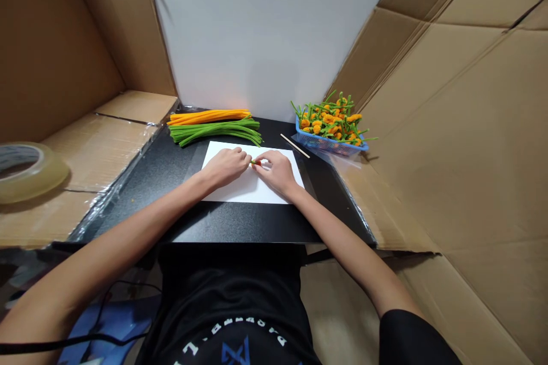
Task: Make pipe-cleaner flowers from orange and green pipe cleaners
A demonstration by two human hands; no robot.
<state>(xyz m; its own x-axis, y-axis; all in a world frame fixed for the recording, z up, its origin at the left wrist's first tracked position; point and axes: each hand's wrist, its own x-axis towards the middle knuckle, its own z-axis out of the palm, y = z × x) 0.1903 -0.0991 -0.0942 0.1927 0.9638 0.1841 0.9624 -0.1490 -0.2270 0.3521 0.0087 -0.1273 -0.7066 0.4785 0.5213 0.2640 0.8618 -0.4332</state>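
Over a white sheet (240,195), my left hand (226,166) and my right hand (277,171) almost meet. Between their fingertips is a small green and orange piece (256,163), mostly hidden. My left hand's fingers are curled closed around its green end. The thumb and fingers of my right hand pinch the orange end. Behind the sheet on the left lie a bundle of orange fuzzy stems (208,117) and a bundle of green fuzzy stems (214,130).
A blue basket (342,147) at the back right holds many orange and green pieces. A thin stick (295,146) lies beside the sheet. On cardboard at the far left sits a tape roll (47,174). Cardboard walls (462,125) flank the black table (240,225).
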